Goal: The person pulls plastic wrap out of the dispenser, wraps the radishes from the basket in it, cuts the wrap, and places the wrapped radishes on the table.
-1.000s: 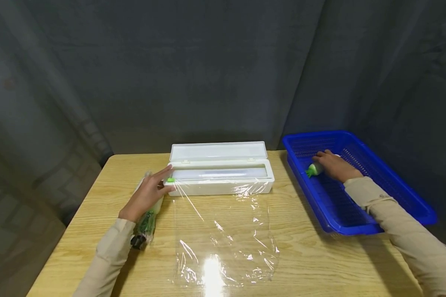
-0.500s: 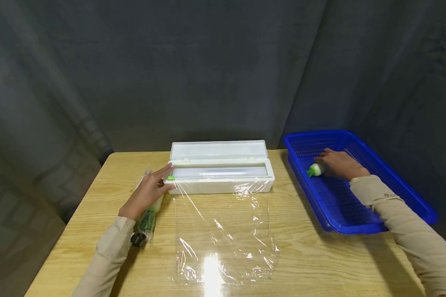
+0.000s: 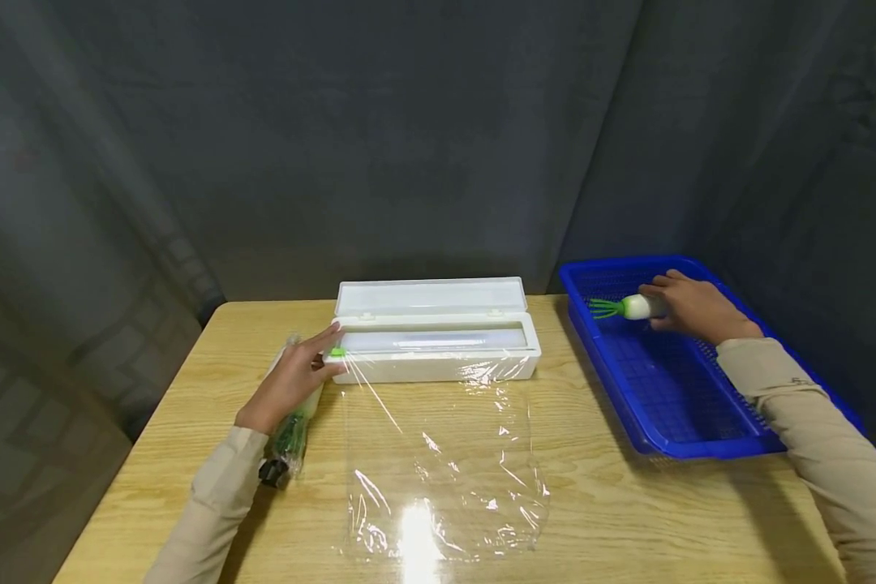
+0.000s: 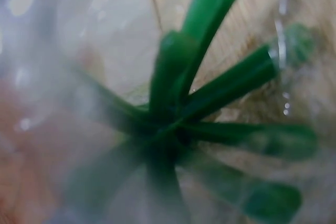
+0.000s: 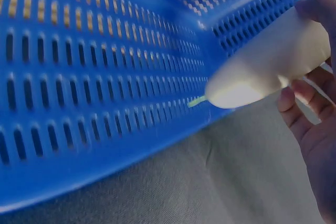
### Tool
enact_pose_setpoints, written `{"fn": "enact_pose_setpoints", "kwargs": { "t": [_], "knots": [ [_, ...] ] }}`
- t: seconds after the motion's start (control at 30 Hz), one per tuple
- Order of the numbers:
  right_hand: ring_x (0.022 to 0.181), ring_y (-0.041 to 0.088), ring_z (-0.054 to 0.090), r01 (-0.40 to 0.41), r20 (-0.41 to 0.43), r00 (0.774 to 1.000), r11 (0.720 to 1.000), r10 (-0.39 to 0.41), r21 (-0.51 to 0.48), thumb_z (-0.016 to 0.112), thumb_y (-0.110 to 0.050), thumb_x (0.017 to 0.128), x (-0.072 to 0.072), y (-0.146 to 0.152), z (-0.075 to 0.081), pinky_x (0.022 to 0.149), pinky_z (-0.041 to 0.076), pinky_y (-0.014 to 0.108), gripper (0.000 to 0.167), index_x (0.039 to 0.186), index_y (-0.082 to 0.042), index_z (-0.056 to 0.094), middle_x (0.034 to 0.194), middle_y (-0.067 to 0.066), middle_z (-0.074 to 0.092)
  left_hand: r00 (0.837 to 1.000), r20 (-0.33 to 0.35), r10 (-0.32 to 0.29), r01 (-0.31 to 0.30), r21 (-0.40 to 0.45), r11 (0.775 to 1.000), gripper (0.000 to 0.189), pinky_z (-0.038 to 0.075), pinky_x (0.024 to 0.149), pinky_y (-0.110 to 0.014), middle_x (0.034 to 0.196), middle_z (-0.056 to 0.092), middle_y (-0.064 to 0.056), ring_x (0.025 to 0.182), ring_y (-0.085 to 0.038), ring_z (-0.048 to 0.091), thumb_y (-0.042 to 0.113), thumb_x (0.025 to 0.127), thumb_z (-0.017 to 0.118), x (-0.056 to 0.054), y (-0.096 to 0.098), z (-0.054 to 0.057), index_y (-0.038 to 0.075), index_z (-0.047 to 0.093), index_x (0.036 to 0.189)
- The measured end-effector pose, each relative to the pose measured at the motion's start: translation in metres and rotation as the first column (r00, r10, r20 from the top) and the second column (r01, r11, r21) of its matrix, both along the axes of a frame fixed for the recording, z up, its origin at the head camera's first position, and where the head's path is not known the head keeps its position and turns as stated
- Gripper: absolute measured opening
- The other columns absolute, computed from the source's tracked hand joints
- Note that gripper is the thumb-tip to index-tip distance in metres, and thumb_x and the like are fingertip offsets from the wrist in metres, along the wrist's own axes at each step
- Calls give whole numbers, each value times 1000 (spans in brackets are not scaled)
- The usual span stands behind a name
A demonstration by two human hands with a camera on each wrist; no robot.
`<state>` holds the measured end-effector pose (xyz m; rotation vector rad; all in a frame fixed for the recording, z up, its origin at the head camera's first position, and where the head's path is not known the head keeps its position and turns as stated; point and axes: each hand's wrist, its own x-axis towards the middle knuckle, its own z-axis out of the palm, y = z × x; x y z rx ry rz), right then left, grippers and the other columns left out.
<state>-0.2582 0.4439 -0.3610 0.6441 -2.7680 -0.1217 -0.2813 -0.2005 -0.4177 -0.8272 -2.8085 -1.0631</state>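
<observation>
My right hand (image 3: 701,307) grips a white radish (image 3: 638,307) with a fringe of green stalks, over the far part of the blue basket (image 3: 653,448). The right wrist view shows the radish's rounded white body (image 5: 268,59) between thumb and fingers, its thin root tip pointing at the basket wall. At the left end of a white cling film box (image 3: 431,371), my left hand (image 3: 288,385) holds the corner, thumb at the front and fingers on top. Beneath that hand lies a film-wrapped radish (image 3: 289,438); its green stalks (image 4: 231,85) fill the left wrist view.
A sheet of cling film (image 3: 438,470) runs from the box toward the front of the wooden table (image 3: 591,519). The box's lid (image 3: 431,297) stands raised at the back. Dark curtains (image 3: 409,146) hang behind the table.
The right hand has lifted the radish from the basket floor and moved slightly right and back, so more of the radish and its stalks show. The left hand stays at the box.
</observation>
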Motion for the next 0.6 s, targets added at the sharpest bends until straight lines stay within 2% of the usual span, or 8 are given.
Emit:
{"fn": "enact_pose_setpoints", "kwargs": {
  "t": [0.07, 0.13, 0.23, 0.3, 0.33, 0.43, 0.6],
  "knots": [
    [92, 36, 61, 26, -8, 1000, 1000, -26, -14, 94, -12, 73, 2, 1, 6, 70, 56, 57, 52, 116, 6, 71, 102, 21, 69, 1000, 1, 3, -3, 1, 1000, 66, 52, 87, -44, 169, 32, -16, 89, -18, 64, 13, 100, 72, 1, 0, 0, 5, 42, 159],
    [93, 37, 61, 60, 3, 998, 998, -60, -19, 93, -13, 76, 3, 1, 12, 72, 56, 58, 53, 119, 6, 69, 104, 22, 68, 1000, -2, 5, -5, 7, 1000, 66, 49, 97, -50, 168, 33, -15, 91, -21, 65, 13, 100, 72, 1, 1, 1, 4, 43, 159],
    [93, 36, 60, 90, 6, 996, 995, -90, -39, 91, -15, 78, 6, -1, 19, 71, 55, 58, 53, 120, 7, 69, 104, 21, 68, 1000, -10, 7, -7, 12, 1000, 65, 48, 101, -53, 168, 33, -15, 94, -23, 67, 11, 100, 71, 2, 2, 2, 4, 43, 158],
    [90, 34, 59, 85, -16, 996, 995, -86, -52, 91, -16, 78, 8, -3, 21, 69, 54, 56, 52, 120, 6, 69, 102, 20, 68, 1000, -18, 4, -3, 14, 1000, 65, 48, 100, -52, 167, 34, -16, 93, -23, 67, 11, 100, 72, 3, 2, 3, 3, 44, 158],
    [89, 33, 59, 77, -29, 996, 995, -79, -61, 91, -16, 78, 9, -5, 23, 67, 54, 55, 52, 119, 6, 69, 101, 20, 67, 1000, -23, 2, -2, 13, 1000, 64, 50, 94, -50, 167, 34, -17, 93, -23, 66, 10, 100, 71, 3, 3, 3, 3, 44, 158],
    [89, 31, 58, 50, -63, 996, 996, -55, -75, 91, -18, 79, 11, -12, 27, 65, 53, 52, 52, 121, 5, 69, 102, 18, 68, 999, -34, 1, -1, 12, 1000, 65, 52, 90, -47, 167, 35, -18, 92, -21, 67, 10, 100, 72, 3, 3, 3, 2, 44, 157],
    [88, 31, 58, 7, -93, 996, 994, -18, -109, 90, -19, 79, 12, -34, 36, 67, 53, 52, 54, 123, 5, 69, 104, 19, 69, 1000, -17, -1, 2, 20, 1000, 65, 47, 100, -53, 168, 33, -16, 91, -21, 67, 10, 100, 71, 3, 3, 3, 3, 42, 158]
  ]
}}
